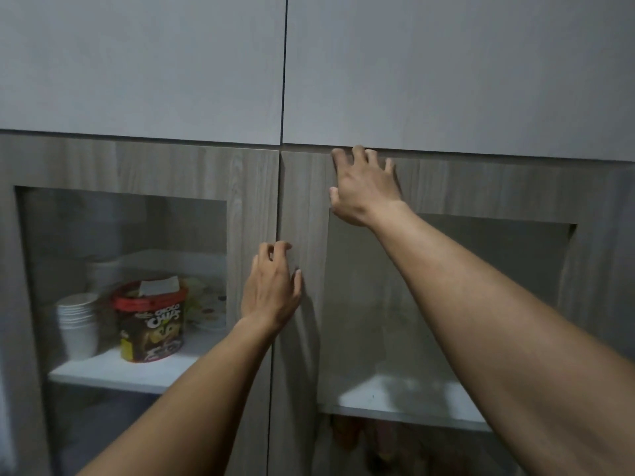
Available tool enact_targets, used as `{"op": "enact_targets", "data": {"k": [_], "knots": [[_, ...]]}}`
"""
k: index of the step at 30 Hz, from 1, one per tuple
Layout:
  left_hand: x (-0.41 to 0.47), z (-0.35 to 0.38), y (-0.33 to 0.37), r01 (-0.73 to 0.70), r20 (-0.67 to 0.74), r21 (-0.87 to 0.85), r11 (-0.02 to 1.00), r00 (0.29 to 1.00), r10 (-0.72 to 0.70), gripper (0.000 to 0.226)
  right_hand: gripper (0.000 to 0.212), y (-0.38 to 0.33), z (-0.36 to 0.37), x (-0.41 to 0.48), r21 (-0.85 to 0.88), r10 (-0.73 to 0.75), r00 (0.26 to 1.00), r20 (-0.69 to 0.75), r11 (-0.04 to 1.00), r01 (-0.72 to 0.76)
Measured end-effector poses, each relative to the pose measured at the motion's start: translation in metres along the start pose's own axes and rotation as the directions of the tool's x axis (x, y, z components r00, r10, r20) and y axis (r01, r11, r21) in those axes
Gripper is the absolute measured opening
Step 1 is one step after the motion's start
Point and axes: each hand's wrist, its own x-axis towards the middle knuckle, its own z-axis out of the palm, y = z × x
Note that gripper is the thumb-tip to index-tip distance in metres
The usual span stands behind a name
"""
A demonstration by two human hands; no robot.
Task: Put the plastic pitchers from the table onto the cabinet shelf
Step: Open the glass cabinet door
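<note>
I face a wood-grain cabinet with two glass-paned doors, both closed. My left hand (pixel 271 286) rests at the seam between the left door (pixel 254 201) and the right door (pixel 304 207), fingertips curled at the edge. My right hand (pixel 364 183) is higher, fingers spread on the top edge of the right door, just under the grey upper panels. Behind the right glass lies a white shelf (pixel 412 396) with nothing visible on it. No pitcher and no table are in view.
Behind the left glass, a white shelf (pixel 113 369) holds a stack of white cups (pixel 78 324), a Choco Chips tub (pixel 151 321) and plates (pixel 206 304) further back. Two flat grey doors (pixel 446 70) sit above. Dim shapes show under the right shelf.
</note>
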Motion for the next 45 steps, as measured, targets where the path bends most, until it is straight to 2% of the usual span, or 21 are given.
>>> {"op": "enact_targets", "data": {"k": [2, 6, 13, 19, 22, 30, 34, 38, 42, 45], "knots": [[-0.003, 0.000, 0.002, 0.049, -0.015, -0.040, 0.998, 0.999, -0.050, 0.051, 0.061, -0.001, 0.000, 0.000, -0.008, 0.011, 1.000, -0.011, 1.000, -0.012], [-0.011, -0.005, 0.007, 0.251, -0.034, -0.206, 0.946, 0.964, -0.264, 0.053, 0.058, -0.002, -0.007, -0.007, 0.049, 0.017, 1.000, 0.009, 0.999, -0.018], [-0.017, -0.031, 0.012, 0.345, 0.200, -0.316, 0.884, 0.935, -0.293, 0.070, 0.058, -0.012, -0.047, -0.030, 0.094, 0.048, 0.997, 0.056, 0.994, -0.053], [-0.049, -0.082, 0.021, 0.261, 0.160, -0.369, 0.892, 0.963, -0.215, 0.058, 0.076, -0.025, -0.096, -0.072, 0.122, 0.104, 0.981, 0.166, 0.985, -0.125], [-0.080, -0.114, 0.033, 0.178, 0.153, -0.395, 0.901, 0.980, -0.126, 0.046, 0.080, -0.036, -0.134, -0.104, 0.146, 0.147, 0.968, 0.205, 0.973, -0.179], [-0.159, -0.185, 0.092, -0.060, 0.112, -0.459, 0.886, 0.986, 0.124, 0.034, 0.078, -0.059, -0.233, -0.192, 0.184, 0.185, 0.969, 0.166, 0.959, -0.215], [-0.196, -0.212, 0.131, -0.153, 0.124, -0.498, 0.854, 0.962, 0.244, 0.030, 0.073, -0.051, -0.279, -0.236, 0.143, 0.202, 0.969, 0.143, 0.964, -0.222], [-0.225, -0.231, 0.179, -0.254, 0.121, -0.603, 0.756, 0.908, 0.402, 0.029, 0.069, -0.030, -0.321, -0.272, 0.024, 0.268, 0.960, 0.079, 0.962, -0.270], [-0.246, -0.237, 0.225, -0.298, 0.123, -0.677, 0.673, 0.855, 0.503, 0.033, 0.060, -0.003, -0.358, -0.306, -0.090, 0.306, 0.951, 0.054, 0.950, -0.300], [-0.261, -0.231, 0.260, -0.293, 0.150, -0.703, 0.648, 0.830, 0.537, 0.042, 0.051, 0.017, -0.384, -0.331, -0.170, 0.309, 0.951, 0.030, 0.939, -0.300]]}}
